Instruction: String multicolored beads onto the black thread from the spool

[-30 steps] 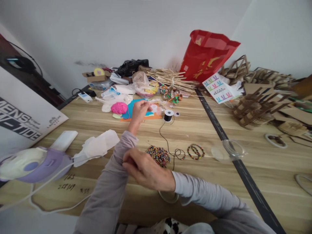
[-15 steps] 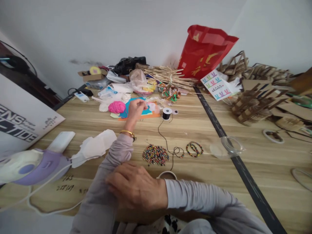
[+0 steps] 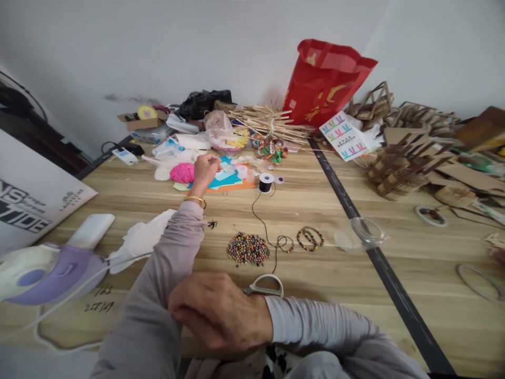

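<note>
My left arm stretches out over the wooden table. My left hand has its fingers curled shut, with nothing visible in them, beside a pink yarn ball and blue paper. A gold bangle shows on the bared wrist. My right hand grips the grey left sleeve near the elbow. In front lie a pile of coloured beads, a black thread spool with thread trailing down, beaded bracelets and scissors.
A clear plastic lid lies right of the bracelets. A purple and white device with a cord and white tissue sit left. A red bag, wooden sticks and cardboard pieces crowd the far side.
My right hand has drawn the left sleeve back from the wrist toward the elbow, baring the gold bangle. The left hand drifted left, and the scissors handle came into sight.
</note>
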The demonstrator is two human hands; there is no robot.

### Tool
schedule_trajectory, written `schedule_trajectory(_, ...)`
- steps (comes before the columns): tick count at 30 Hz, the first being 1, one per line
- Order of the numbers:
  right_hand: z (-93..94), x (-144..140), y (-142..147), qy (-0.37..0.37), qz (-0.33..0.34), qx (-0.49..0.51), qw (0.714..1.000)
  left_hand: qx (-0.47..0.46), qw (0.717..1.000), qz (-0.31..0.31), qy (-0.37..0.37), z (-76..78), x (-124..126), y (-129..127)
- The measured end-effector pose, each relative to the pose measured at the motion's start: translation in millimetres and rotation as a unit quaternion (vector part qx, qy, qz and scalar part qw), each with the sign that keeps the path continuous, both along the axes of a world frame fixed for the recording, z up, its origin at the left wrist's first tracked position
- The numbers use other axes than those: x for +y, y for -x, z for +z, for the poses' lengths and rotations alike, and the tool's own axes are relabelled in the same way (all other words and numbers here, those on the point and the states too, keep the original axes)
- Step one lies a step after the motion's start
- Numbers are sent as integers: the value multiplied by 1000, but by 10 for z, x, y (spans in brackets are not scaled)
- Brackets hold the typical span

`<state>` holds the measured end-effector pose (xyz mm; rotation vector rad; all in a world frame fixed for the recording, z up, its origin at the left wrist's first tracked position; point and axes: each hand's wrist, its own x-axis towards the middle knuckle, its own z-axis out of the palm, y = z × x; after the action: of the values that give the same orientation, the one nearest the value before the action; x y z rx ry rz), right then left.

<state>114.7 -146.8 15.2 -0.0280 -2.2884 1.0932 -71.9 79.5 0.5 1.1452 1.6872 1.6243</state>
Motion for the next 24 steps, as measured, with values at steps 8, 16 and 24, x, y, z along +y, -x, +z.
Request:
schedule_trajectory(8,-124,-104,-98,362,128,-147,911,-331,942,10,-56,49,-147,188)
schedule_trajectory(16,310,792,-311,447,-34,114,887,-189,963,-150,-115,439,-975,-533)
schedule_trajectory(24,513,1586,-396,558,-120,282,771,357,857,-280,-245,99,-2201,-1648)
